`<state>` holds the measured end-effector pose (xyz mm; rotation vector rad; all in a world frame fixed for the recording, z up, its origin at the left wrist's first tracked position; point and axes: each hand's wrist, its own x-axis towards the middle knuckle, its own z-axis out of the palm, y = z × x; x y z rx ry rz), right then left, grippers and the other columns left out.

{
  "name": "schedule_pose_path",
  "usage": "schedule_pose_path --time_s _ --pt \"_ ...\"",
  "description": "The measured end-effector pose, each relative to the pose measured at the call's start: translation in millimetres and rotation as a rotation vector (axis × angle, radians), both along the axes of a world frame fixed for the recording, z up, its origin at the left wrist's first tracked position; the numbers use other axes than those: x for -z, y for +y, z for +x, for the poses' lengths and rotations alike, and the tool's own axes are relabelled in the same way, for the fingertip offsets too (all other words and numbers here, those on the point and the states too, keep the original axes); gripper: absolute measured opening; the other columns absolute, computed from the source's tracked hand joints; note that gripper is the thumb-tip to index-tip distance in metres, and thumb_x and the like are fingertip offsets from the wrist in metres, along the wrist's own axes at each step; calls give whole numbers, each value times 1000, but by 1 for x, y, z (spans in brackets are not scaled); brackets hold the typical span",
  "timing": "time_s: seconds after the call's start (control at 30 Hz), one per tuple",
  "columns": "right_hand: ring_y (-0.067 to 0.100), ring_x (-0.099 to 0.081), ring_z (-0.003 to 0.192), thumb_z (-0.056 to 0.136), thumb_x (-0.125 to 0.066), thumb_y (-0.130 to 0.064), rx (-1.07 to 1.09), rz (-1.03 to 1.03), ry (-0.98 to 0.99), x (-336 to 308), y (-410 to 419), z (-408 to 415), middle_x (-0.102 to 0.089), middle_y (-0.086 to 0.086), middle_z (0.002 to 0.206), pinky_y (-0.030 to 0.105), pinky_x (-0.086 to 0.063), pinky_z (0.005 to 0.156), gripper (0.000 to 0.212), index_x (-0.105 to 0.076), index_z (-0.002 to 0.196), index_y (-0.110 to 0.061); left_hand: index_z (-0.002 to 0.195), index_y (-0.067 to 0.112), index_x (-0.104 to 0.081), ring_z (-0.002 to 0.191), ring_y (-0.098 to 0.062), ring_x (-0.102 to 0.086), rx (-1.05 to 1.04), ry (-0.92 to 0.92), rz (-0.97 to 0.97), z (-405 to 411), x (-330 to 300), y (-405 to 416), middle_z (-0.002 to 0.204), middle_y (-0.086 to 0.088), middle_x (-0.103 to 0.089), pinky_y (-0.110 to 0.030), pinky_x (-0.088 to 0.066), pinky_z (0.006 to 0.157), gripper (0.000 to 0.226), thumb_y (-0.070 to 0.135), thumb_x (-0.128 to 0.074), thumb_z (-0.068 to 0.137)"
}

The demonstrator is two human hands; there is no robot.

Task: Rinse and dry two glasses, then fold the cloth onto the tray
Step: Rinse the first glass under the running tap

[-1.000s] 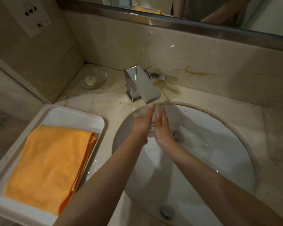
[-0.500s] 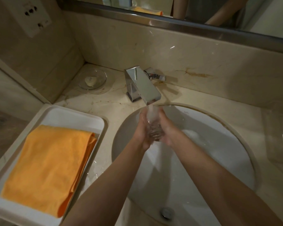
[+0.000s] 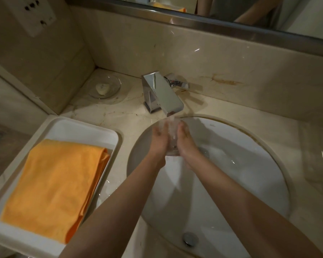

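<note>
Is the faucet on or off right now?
On. Water streams from the faucet spout onto the glass held between the left hand and right hand.

Left hand (image 3: 158, 144), right hand (image 3: 185, 144) — glass (image 3: 171, 140) between, under faucet (image 3: 161, 94)
</note>
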<state>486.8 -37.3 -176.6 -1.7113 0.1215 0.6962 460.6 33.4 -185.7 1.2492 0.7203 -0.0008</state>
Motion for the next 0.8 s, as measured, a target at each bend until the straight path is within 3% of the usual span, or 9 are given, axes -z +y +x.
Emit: schedule_pose_path --time_s 0.07,0.13,0.23,0.33,0.4,0.47,0.6,0.7,0.8 --pt "22 -51 120 99 -18 -47 12 -28 -65 5 2 3 -46 4 140 27 -40 88 51 -25 145 -27 99 22 -52 65 4 -65 3 -16 22 -2 -2 -1 87 7 -64 -16 -50 49 20 39 -57 90" --pt "23 -47 126 99 -22 -45 14 -43 -107 9 5 3 -43 4 144 28 -41 91 49 -27 145 -29 93 25 -54 59 5 -65 -12 -15 3 -2 2 -1 83 6 -66 -15 -49 47 13 35 -61 88" --pt "21 -37 135 101 -27 -24 -51 -126 -240 9 8 -1 -33 5 150 28 -31 106 44 -26 145 -23 111 17 -56 80 -9 -68 -59 26 -48 0 6 1 102 -5 -68 -21 -51 52 24 33 -55 92" --pt "20 -31 138 101 -29 -23 -124 -106 -265 4 7 0 -26 3 153 31 -27 112 47 -20 147 -26 124 13 -51 89 -16 -67 -83 50 -104 1 11 3 113 -9 -66 -22 -51 51 38 34 -52 92" --pt "19 -40 132 101 -27 -33 -136 -78 -179 3 5 4 -37 2 148 28 -33 106 43 -28 144 -27 116 15 -56 86 -17 -68 -81 49 -83 2 11 4 104 -8 -68 -25 -53 57 32 36 -53 92" --pt "18 -60 103 99 -25 -45 -39 -48 12 -4 4 8 -62 4 116 26 -47 84 41 -54 120 -24 111 13 -60 85 -24 -70 -73 27 -105 3 7 3 98 -12 -70 -35 -57 66 33 38 -54 90" --pt "21 -65 74 96 -27 -50 110 60 213 -10 1 15 -68 6 83 28 -51 61 49 -62 98 -17 115 12 -57 82 -26 -70 -77 50 -105 4 1 -5 100 -15 -70 -43 -58 75 42 44 -52 89" --pt "24 -59 104 99 -29 -37 115 -41 4 -4 12 5 -59 9 113 24 -44 63 38 -54 119 -16 111 19 -63 86 -20 -70 -90 103 -191 3 -4 -5 102 -8 -72 -36 -55 76 53 62 -49 82" --pt "24 -24 140 100 -35 -21 -89 -129 -313 8 12 -9 -20 7 154 25 -32 99 49 -21 147 -17 108 26 -63 95 -16 -66 -48 104 -219 4 -3 3 109 -3 -69 -33 -51 79 62 73 -51 70"
